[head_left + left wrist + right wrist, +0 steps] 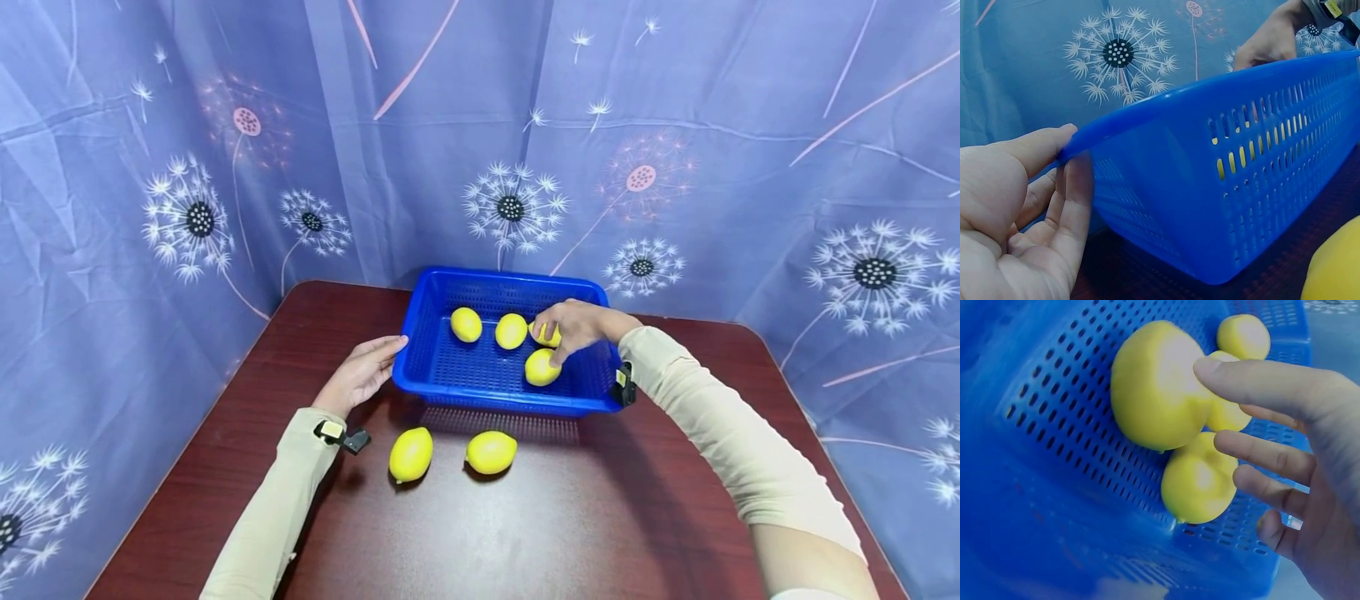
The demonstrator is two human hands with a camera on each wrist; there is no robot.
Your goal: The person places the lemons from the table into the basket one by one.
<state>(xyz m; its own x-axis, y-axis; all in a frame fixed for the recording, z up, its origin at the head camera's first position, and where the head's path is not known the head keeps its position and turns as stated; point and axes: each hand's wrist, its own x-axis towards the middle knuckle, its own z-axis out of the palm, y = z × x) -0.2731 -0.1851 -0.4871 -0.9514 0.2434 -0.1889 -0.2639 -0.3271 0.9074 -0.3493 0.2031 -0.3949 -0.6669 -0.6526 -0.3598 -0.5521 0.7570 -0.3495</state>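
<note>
A blue plastic basket point(480, 390) with slotted sides holds several yellow lemons. My left hand point(365, 371) grips its left rim, thumb on top and fingers beneath, as the left wrist view shows at the basket rim point(1116, 119). Inside the basket, my right hand point(576, 325) is over the right-hand lemons with its fingers spread and loosely bent. Its thumb overlaps the near lemon point(1157, 384) in the right wrist view, while the fingertips are close to another lemon point(1197, 484). That lemon is partly covered by the hand in the head view. Two more lemons sit farther left in the basket.
On the brown table point(585, 517), in front of the basket, lie two loose lemons: a left one point(411, 456) and a right one point(491, 452). A blue curtain point(420, 183) with a dandelion print hangs right behind the table and along its sides.
</note>
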